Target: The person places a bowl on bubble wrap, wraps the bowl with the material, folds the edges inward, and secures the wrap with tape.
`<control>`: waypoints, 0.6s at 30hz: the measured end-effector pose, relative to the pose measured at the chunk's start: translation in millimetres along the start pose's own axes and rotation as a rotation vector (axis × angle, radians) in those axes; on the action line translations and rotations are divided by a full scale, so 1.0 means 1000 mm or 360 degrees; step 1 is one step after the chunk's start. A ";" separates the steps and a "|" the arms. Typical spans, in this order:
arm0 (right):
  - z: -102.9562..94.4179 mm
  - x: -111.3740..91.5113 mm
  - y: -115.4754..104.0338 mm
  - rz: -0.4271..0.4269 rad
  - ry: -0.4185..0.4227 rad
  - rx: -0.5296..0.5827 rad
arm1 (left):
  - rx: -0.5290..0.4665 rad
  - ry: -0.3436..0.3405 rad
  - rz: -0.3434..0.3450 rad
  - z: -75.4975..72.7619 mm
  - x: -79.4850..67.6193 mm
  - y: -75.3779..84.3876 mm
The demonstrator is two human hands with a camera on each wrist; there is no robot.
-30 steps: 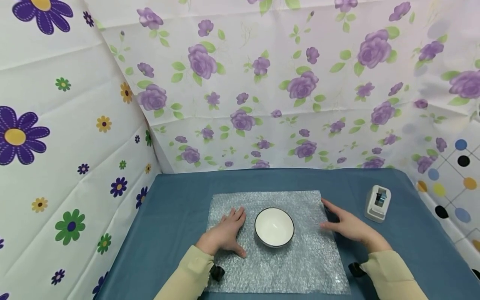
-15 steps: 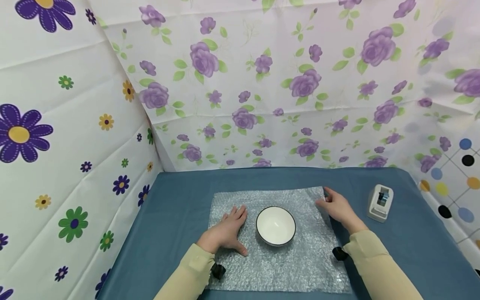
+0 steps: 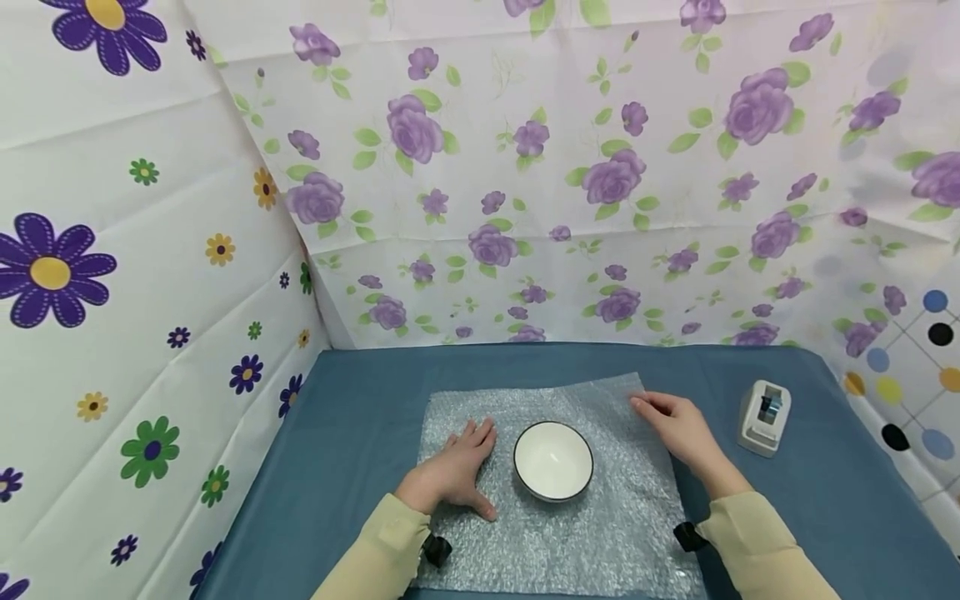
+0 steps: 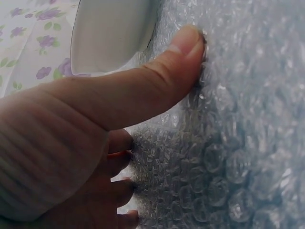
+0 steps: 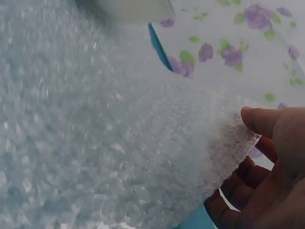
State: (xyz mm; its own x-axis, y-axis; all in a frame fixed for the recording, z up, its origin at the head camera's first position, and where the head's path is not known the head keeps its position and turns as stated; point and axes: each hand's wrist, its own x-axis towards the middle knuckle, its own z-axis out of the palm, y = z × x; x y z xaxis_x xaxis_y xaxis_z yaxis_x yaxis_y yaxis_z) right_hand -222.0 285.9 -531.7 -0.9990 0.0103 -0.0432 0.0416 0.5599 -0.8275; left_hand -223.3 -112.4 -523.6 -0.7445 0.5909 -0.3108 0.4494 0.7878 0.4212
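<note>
Sheet of clear, silvery bubble wrap (image 3: 570,550), roughly square, on the bench (image 3: 367,433) covered in plain blue cloth; white round bowl with a thin dark rim (image 3: 553,461) upright on the sheet, mouth up; it sits between the two hands, nearer the left, touching neither.

Left hand (image 3: 452,472): laid on the left part of the sheet, beside the bowl; grip apart, thumb spread well away from the fingers; left wrist view shows thumb and fingertips against the bubbles, the bowl's side just beyond the thumb.

Right hand (image 3: 681,429): grip clamped on the sheet's right edge near its far right corner, thumb on one face, fingers on the other; that corner is raised off the bench; in the right wrist view the bowl shows only in part, blurred, at the top.

Pale yellow sleeves (image 3: 772,546) on both arms; a small black object (image 3: 437,550) at each cuff; small white rounded device with a dark bluish part in its top (image 3: 765,418) on the bench to the right, apart from hand and sheet; behind all, white cloth printed with purple roses (image 3: 555,275); at left, white cloth with multicoloured daisies (image 3: 150,333).
</note>
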 end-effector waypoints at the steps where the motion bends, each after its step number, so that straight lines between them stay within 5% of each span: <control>1: 0.001 -0.002 -0.003 -0.0021 0.0008 0.0004 | -0.0002 0.0004 0.0000 0.000 0.000 0.000; 18: 0.023 -0.037 -0.052 -0.0494 0.0175 -0.0203 | -0.0027 0.0019 0.0006 0.001 -0.003 0.001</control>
State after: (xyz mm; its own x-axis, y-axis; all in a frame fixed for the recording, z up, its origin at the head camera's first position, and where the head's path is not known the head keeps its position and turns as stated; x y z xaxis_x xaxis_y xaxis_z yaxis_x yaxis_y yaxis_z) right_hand -186.8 237.6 -499.5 -0.9597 -0.0910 0.2658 -0.2596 0.6492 -0.7150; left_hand -220.2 -113.7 -522.9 -0.7487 0.5916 -0.2993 0.4436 0.7825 0.4370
